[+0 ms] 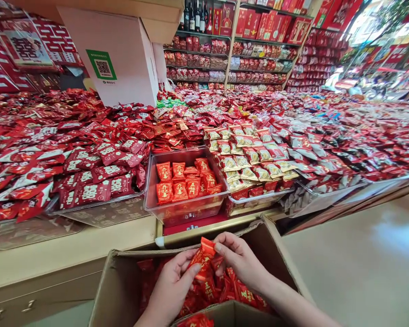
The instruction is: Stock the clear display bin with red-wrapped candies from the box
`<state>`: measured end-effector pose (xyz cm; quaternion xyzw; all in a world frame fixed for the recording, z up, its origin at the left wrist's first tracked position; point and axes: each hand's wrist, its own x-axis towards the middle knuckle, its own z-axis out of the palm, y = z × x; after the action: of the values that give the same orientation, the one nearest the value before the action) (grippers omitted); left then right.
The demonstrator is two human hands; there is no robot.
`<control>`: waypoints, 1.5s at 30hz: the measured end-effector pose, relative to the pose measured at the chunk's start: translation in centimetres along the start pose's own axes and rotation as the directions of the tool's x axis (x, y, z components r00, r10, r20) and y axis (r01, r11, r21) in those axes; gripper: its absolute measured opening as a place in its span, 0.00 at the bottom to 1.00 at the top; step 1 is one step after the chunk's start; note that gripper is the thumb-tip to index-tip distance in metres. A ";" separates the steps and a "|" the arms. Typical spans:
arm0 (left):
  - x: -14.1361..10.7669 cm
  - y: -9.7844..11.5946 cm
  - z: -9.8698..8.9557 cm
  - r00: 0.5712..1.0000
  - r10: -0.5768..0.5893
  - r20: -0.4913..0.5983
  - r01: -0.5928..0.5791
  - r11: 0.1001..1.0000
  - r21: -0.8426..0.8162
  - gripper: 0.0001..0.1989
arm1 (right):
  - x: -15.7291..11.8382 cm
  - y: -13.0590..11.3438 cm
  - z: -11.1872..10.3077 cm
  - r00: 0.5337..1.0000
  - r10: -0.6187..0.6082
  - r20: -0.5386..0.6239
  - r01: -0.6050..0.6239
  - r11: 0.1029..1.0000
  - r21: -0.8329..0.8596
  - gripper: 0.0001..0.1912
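Note:
Over an open cardboard box (117,277), my left hand (173,284) pinches a red candy packet with gold characters (203,258) between thumb and fingers. The thumb and fingers of my right hand (240,261) close on the upper right end of the same packet. More red packets (247,293) lie loose in the box below both hands. Beyond the box, a clear plastic bin (187,209) holds similar red packets standing upright in rows on its left side, with others less evenly placed at the right.
Maroon packets (92,181) fill a bin on the left; cream and red packets (252,159) fill one on the right. A white box with a QR code (122,59) stands behind. Stocked shelves (228,59) line the back. Drawer handles (29,305) show lower left.

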<state>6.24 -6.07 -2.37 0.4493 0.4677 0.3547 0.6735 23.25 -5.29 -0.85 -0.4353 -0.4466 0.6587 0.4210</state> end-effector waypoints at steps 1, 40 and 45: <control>0.0 0.3 0.0 0.998 -0.002 -0.057 0.004 1.000 0.021 0.15 | -0.2 -0.1 0.0 0.997 -0.072 0.001 0.072 0.996 -0.050 0.12; -1.1 1.1 2.1 0.973 0.165 -0.161 -0.219 0.878 -0.425 0.23 | -0.3 0.3 1.0 0.998 0.007 0.063 -0.017 0.989 0.148 0.17; -1.1 1.1 1.4 0.980 0.155 -0.123 -0.194 0.874 -0.446 0.23 | -0.6 -0.8 0.5 0.868 -0.372 0.330 0.494 0.723 -0.484 0.08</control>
<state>7.14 -7.04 -0.78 0.3039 0.3566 0.5320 0.7053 23.06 -5.73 0.10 -0.3489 -0.7487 0.4252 0.3700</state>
